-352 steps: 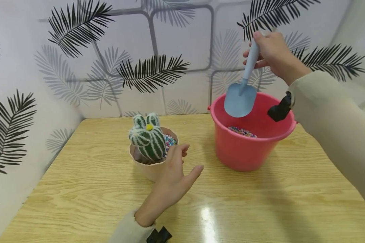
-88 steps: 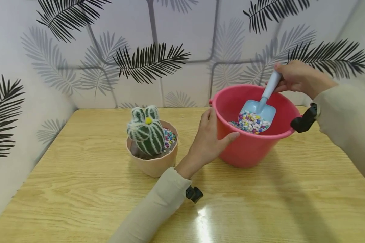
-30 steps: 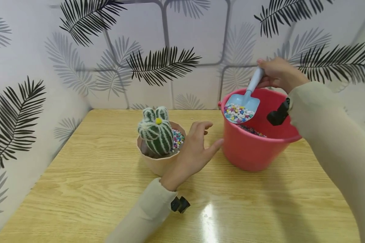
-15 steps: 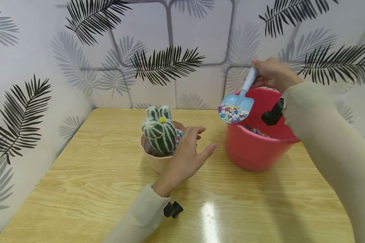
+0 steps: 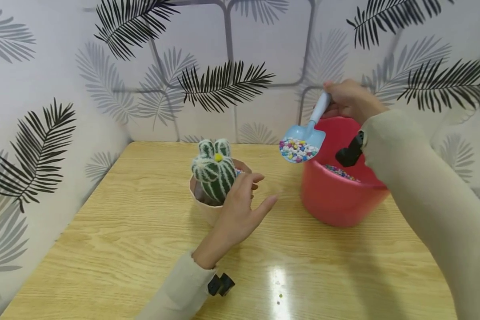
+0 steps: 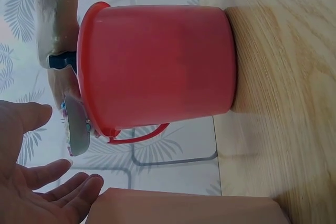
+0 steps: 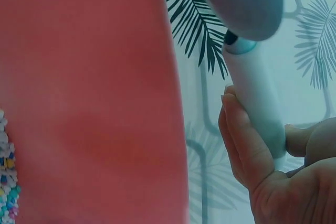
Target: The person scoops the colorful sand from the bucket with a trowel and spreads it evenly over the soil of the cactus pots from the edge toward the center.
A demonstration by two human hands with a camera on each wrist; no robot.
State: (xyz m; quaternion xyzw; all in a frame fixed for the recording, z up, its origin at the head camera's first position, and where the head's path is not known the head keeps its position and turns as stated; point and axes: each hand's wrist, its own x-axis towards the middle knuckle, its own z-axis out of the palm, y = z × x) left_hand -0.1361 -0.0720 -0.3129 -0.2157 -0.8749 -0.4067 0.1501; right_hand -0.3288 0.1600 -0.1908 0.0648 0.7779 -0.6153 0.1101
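I log this from the remote stn., head cam plus both wrist cams. R hand (image 5: 346, 100): grip narrow, thumb & fingers wrapped round the pale handle (image 7: 257, 98) of the lt.-blue hand trowel (image 5: 310, 130); right wrist view confirms. Trowel pos.: held up off the wood-grain table (image 5: 124, 222), btwn bucket (image 5: 340, 204) and plant pot (image 5: 206, 210), at the bucket's L rim. Handle slants to upper R, blade to lower L. Whether blade touches rim: I can't tell. Blade carries a load of multicol. pebbles (image 5: 299, 150), mostly white w/ pink, blue & yellow.

Bucket: red plastic, upright on table; more mixed pebbles (image 5: 341, 172) visible inside, part hidden by R sleeve (image 5: 408, 155). Red carry handle (image 6: 139, 139) hangs at its side per left wrist view.

L hand (image 5: 239, 215): wide, thumb well apart from fingers, fingers loosely bent, nothing held. Pos. at near R side of plant pot; contact w/ pot I can't confirm.

Plant pot: peach, faceted rim, upright, L of bucket. Holds a fuzzy green-and-white striped cactus (image 5: 216, 180) w/ yellow knob (image 5: 218, 157); few col. pebbles show behind L hand. Also noted: few loose specks (image 5: 280, 295) on table, nr. front, in glare. Backdrop: palm-leaf-print wall (image 5: 264, 44).
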